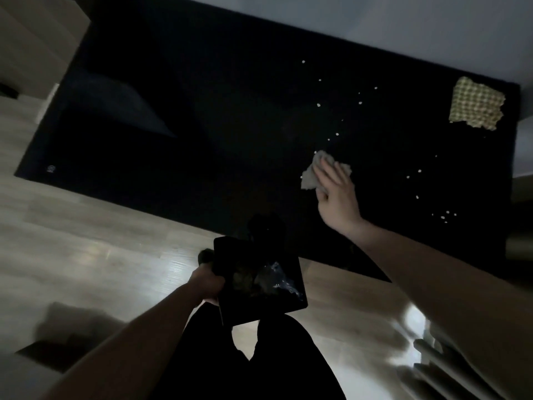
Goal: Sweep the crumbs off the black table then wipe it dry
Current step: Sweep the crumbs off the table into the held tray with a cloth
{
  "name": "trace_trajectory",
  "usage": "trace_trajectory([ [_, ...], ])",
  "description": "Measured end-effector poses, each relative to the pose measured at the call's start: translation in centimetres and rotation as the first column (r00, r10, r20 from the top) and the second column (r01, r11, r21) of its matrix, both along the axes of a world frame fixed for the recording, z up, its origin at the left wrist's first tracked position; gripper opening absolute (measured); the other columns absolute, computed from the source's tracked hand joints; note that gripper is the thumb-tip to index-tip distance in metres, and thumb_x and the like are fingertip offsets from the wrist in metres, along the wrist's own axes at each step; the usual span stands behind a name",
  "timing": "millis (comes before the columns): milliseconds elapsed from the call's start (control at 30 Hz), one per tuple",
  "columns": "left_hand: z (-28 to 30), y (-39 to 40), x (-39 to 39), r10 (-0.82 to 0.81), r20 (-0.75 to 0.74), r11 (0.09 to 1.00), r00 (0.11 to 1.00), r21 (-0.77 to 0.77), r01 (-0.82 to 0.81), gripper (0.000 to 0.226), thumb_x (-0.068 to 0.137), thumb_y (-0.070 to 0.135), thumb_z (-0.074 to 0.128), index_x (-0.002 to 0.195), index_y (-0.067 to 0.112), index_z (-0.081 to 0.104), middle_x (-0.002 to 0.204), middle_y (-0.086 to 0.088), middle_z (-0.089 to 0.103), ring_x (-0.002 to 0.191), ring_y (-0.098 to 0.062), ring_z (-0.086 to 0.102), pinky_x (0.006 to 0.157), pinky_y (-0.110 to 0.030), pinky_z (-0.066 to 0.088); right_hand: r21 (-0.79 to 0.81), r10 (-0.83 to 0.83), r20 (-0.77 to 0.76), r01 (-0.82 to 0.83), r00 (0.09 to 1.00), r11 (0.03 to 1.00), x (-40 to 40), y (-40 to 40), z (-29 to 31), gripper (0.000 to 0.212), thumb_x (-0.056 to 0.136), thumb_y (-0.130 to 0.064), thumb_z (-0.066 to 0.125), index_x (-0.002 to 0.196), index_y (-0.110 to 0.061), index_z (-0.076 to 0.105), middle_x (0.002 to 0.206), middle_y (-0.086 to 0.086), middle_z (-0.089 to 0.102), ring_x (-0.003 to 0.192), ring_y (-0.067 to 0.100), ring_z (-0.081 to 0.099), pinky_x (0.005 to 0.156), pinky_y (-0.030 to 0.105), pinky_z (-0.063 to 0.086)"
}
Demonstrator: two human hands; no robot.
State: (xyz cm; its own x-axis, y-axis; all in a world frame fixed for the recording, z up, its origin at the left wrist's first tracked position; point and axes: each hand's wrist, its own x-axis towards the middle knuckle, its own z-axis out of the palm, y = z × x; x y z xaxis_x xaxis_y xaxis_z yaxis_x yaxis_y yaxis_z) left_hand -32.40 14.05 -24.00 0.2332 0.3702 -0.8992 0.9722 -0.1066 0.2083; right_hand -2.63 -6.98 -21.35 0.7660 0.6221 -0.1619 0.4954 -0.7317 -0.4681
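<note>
The table [173, 111] fills most of my view, a long black slab running from my far left to my right, its near edge slanting down toward my legs. The floor [86, 241] shows pale below it. On the far right corner lies a yellow cloth [477, 106], flat and untouched, well apart from both my hands; I take it to be the one for drying.

In my left hand [208, 284] I grip a black bin [259, 280] by its left rim, fingers curled round it. It hangs off the table, just below the near edge, mouth up.

My right hand [337, 194] lies flat on a pale rag [320, 171], fingers straight, pressing it to the tabletop.

The crumbs [318, 105] matter most. They scatter in a loose band beyond and right of my right hand, from the far middle down to a cluster near the right edge. The bin sits nearer and left of that hand. So, as I judge it, the sweep must gather them leftward and toward me, over the near edge into the bin. The sweeping is barely begun.
</note>
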Motion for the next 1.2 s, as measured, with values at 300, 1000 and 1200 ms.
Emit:
trace_trajectory([
  [300,-3.7,0.8,-2.0,0.004,-0.021,0.998,1.000,-0.057,-0.005,0.041,0.059,0.021,0.056,0.096,0.011,0.072,0.091,-0.018,0.077,0.086,-0.039,0.076,0.080,-0.052,0.064,0.331,0.304,-0.211,-0.224,0.929,0.916,-16.5,-0.5,1.7,0.056,0.093,0.006,0.053,0.144,-0.018,0.060,0.157,-0.004,0.049,0.151,0.007,0.034,0.125,0.033,0.028],
  [1000,-1.6,0.4,-1.3,0.021,-0.021,0.999,1.000,-0.037,-0.022,0.043,0.058,0.022,0.056,0.091,0.002,0.075,0.086,-0.019,0.078,0.078,-0.037,0.077,0.076,-0.051,0.065,0.224,-0.306,-0.137,0.331,0.942,0.917,7.7,3.6,5.6,0.050,0.107,-0.014,0.045,0.156,-0.023,0.043,0.167,-0.007,0.033,0.154,0.011,0.029,0.127,0.028,0.022],
  [1200,-1.9,0.4,-0.9,0.003,-0.020,1.000,1.000,-0.017,-0.003,0.040,0.060,0.023,0.056,0.089,0.004,0.075,0.086,-0.017,0.078,0.080,-0.036,0.077,0.077,-0.049,0.065,-0.103,-0.176,-0.108,0.165,0.978,0.981,10.1,5.4,1.6,0.054,0.108,-0.016,0.039,0.162,-0.020,0.032,0.173,-0.002,0.013,0.160,0.027,0.006,0.129,0.040,0.006],
])
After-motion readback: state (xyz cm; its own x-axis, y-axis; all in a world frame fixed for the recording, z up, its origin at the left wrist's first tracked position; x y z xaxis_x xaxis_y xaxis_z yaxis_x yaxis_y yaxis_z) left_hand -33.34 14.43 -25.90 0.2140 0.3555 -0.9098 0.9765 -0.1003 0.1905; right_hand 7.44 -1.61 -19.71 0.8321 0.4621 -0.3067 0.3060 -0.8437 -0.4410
